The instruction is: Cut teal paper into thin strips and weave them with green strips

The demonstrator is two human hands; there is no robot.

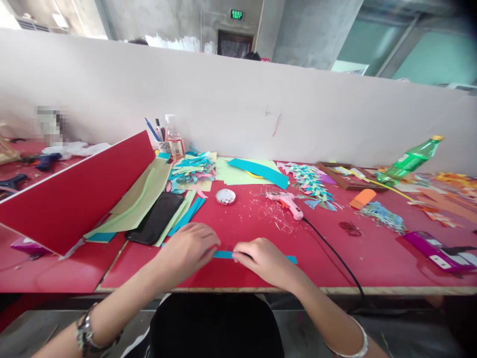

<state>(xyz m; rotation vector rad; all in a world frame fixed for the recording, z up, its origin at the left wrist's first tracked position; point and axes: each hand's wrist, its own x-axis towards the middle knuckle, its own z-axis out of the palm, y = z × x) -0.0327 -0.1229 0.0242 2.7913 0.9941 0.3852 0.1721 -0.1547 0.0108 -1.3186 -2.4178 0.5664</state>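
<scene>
A narrow blue paper strip (224, 254) lies crosswise near the table's front edge, its middle showing between my hands. Curled over its left part, my left hand (192, 247) has its fingers closed at the strip, and the fingertips are partly hidden. My right hand (263, 261) pinches the strip near the middle with thumb and fingers together. The strip's right end sticks out past the right wrist. Left of my hands lie more blue and pale green strips (190, 214) beside a black phone (155, 219). Beyond my hands are a white round lid (225, 197) and a pink glue gun (286, 203).
A red divider board (85, 194) stands at left. Cut paper pieces (192, 169) pile up at the back, near a clear pump bottle (174, 136). At right are a fringed paper braid (311, 181), a tilted green bottle (412, 161), a purple power strip (439, 251) and the glue gun's black cord (335, 253).
</scene>
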